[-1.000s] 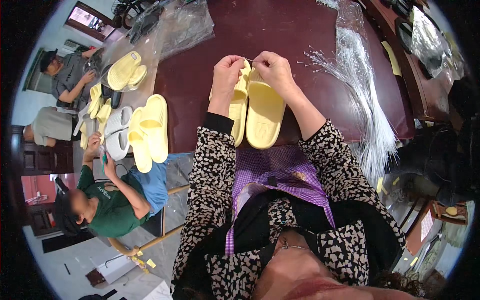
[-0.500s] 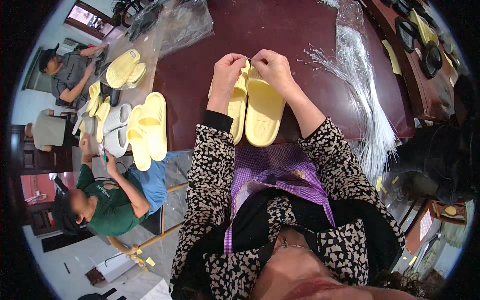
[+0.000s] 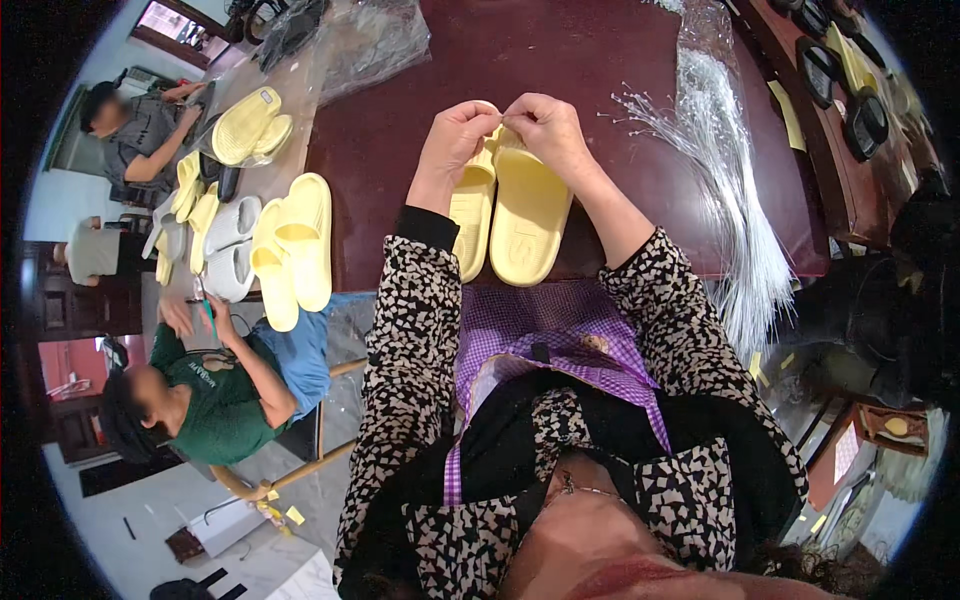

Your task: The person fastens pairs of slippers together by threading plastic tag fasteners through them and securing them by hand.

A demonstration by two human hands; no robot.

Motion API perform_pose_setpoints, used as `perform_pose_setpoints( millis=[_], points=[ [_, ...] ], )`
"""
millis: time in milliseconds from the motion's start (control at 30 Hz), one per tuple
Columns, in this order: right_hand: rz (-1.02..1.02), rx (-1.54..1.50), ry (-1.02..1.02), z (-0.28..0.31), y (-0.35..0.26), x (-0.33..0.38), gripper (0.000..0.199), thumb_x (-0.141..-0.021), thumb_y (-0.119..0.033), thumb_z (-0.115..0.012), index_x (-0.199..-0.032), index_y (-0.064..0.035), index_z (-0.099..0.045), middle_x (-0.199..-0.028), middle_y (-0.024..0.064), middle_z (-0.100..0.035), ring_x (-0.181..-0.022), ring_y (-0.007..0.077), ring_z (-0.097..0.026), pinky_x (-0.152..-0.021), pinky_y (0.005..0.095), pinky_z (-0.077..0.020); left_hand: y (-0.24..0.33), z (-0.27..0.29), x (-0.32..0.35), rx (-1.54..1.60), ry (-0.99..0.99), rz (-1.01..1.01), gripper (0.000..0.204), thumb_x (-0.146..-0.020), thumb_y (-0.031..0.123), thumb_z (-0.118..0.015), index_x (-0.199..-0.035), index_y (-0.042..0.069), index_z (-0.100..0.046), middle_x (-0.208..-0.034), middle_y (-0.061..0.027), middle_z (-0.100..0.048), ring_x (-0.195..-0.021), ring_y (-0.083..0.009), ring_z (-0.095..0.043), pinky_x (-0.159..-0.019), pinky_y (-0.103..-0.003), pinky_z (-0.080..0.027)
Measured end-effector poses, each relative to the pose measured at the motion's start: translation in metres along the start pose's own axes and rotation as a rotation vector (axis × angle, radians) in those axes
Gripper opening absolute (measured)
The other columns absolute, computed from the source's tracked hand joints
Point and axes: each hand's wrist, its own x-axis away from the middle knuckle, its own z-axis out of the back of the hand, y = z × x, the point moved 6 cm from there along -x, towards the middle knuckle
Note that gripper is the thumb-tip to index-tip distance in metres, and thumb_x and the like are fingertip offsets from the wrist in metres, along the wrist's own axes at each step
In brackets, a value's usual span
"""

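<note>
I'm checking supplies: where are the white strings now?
The white strings lie on the right of the table in the head view, right of the right hand, overhanging the near edge.

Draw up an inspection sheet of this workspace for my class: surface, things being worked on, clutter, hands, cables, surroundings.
Surface: dark red table, glossy.
Things: two yellow slippers, side by side near the table's front edge.
Clutter: white strands fanned out at right; clear plastic at far left; yellow pair and grey slippers at left.
Hands: left hand and right hand close together at the slippers' far end, fingers pinched; what they pinch is too small to tell.
Cables: nothing seen.
Surroundings: worker in green at left; black slippers at far right.
</note>
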Motion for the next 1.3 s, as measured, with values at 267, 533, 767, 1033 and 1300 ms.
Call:
perform_pose_setpoints(
  millis=[267,533,767,1033,1300],
  points=[
    [0.228,0.145,0.148,0.011,-0.018,-0.007,0.012,-0.08,-0.004,-0.063,-0.09,-0.0011,-0.068,-0.086,0.0129,-0.066,-0.079,0.0179,-0.064,-0.068,0.0274,-0.0501,0.012,0.011,0.005,0.036,0.209,-0.126,0.009,-0.082,0.003,-0.061,-0.09,0.003,-0.065,-0.078,0.0001,-0.061,-0.064,-0.0041,-0.054,-0.054,-0.017,-0.043],
    [0.116,0.205,-0.34,0.014,-0.059,0.056,0.023,-0.085,-0.008,-0.057,-0.107,-0.0024,-0.063,-0.096,0.0175,-0.064,-0.089,0.0322,-0.063,-0.074,0.0349,-0.05,0.027,0.092,0.13,-0.502,0.745,-0.562,0.016,-0.084,0.005,-0.058,-0.099,0.002,-0.062,-0.086,-0.0038,-0.062,-0.072,-0.0113,-0.056,-0.065,-0.024,-0.047],
    [0.187,0.532,-0.592,-0.028,-0.058,0.077,0.031,-0.087,-0.011,-0.053,-0.117,-0.0051,-0.056,-0.096,0.0209,-0.06,-0.09,0.0348,-0.06,-0.076,0.0407,-0.0484,0.034,0.244,0.232,-1.286,1.23,-0.499,0.029,-0.076,0.007,-0.063,-0.104,0.001,-0.06,-0.096,-0.0185,-0.062,-0.091,-0.0351,-0.058,-0.081,-0.043,-0.046],
    [-0.056,0.71,-0.623,-0.048,-0.049,0.053,0.023,-0.087,-0.015,-0.049,-0.103,-0.0016,-0.057,-0.097,0.0207,-0.058,-0.09,0.0357,-0.059,-0.079,0.0443,-0.0482,0.019,0.314,0.184,-1.167,0.863,-0.274,0.041,-0.081,0.016,-0.062,-0.118,-0.001,-0.056,-0.107,-0.0238,-0.062,-0.099,-0.0375,-0.059,-0.085,-0.039,-0.046],
    [0.053,0.85,-0.477,-0.002,-0.031,0.038,0.024,-0.089,-0.012,-0.048,-0.105,0.0043,-0.055,-0.099,0.0216,-0.057,-0.086,0.0263,-0.061,-0.07,0.0362,-0.0557,0.018,0.213,0.126,-1.058,0.66,-0.17,0.036,-0.089,0.021,-0.054,-0.117,-0.002,-0.057,-0.104,-0.0223,-0.064,-0.095,-0.0284,-0.063,-0.081,-0.034,-0.047]
  ],
)
